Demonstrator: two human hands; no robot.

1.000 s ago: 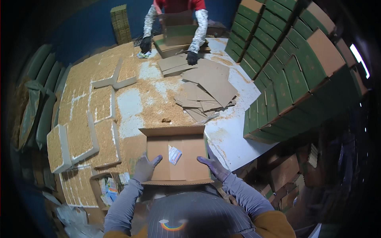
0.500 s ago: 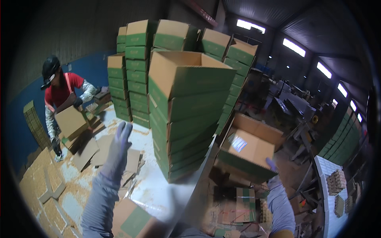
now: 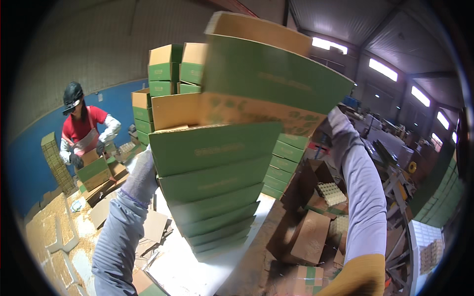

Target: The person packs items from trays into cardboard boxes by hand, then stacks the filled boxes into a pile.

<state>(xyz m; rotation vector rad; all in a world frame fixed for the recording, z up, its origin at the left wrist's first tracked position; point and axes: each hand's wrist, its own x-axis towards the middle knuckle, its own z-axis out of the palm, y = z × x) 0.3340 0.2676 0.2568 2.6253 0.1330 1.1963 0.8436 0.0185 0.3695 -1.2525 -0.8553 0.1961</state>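
Note:
A green-and-brown cardboard box [image 3: 276,74], slightly blurred, hangs tilted above the near stack of boxes [image 3: 217,153]. My gloved right hand [image 3: 336,121] grips its lower right corner, the fingers partly behind the cardboard. At the stack's upper left side is my gloved left hand [image 3: 140,172], against or very near the top box; its fingers are smeared and partly hidden by the box edge. The stacked boxes are nested, green outside and plain brown inside. Whether the raised box touches the stack, I cannot tell.
More green-and-brown box stacks [image 3: 165,69] stand behind on the white table [image 3: 182,269]. At the left a person in a red shirt [image 3: 86,128] handles a smaller box [image 3: 94,172]. Cartons [image 3: 310,237] and egg trays [image 3: 332,194] lie low on the right.
My right hand has raised the box from low on the right to above the near stack. My left hand has come lower, beside the stack. The view has shifted; the co-worker's box has turned.

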